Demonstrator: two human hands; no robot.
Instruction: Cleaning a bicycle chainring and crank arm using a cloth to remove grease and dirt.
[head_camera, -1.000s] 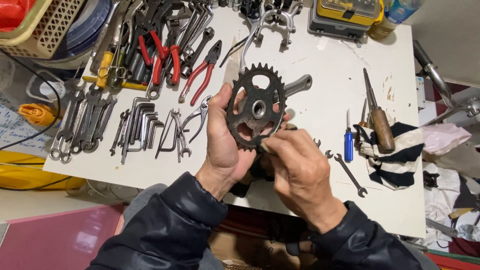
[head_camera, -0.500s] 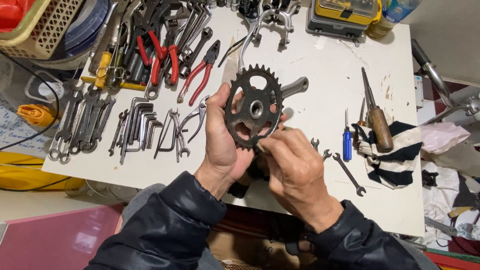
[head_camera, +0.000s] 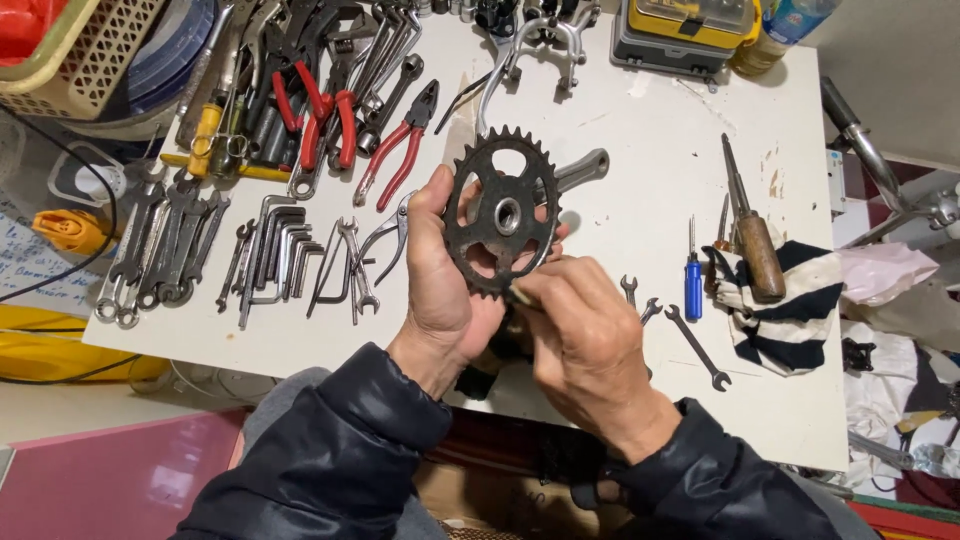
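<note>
Dark, rusty steel fills the middle of the head view: a toothed chainring (head_camera: 503, 215) with its crank arm (head_camera: 578, 170) is held up above the white desk (head_camera: 650, 130), its flat face turned toward the camera. The crank arm's long axis runs from the ring's hub up and to the right, away from the person, ending in a grey stub over the desk.

The left hand (head_camera: 440, 275) has the ring from the left side. Its grip is closed around the rim, thumb lying over the near face and fingers wrapped behind, so the ring stands roughly upright.

The right hand (head_camera: 585, 345) sits just below and to the right of the ring, nearer the person. Its grip is pinched nearly closed, with thumb and forefinger meeting at the ring's lower teeth around something small and pale; what that is cannot be told. So the ring lies up and to the left of the right grip and touches it at the lower edge, while the left hand bears the weight.

About them on the desk:
- Far left, red-handled pliers (head_camera: 395, 150) among a heap of tools.
- Left, a row of spanners (head_camera: 160, 250) and hex keys (head_camera: 280, 250).
- Right, a small blue screwdriver (head_camera: 693, 285), a wooden-handled tool (head_camera: 757, 250) on a striped cloth (head_camera: 790, 330), and small open spanners (head_camera: 697, 345).
</note>
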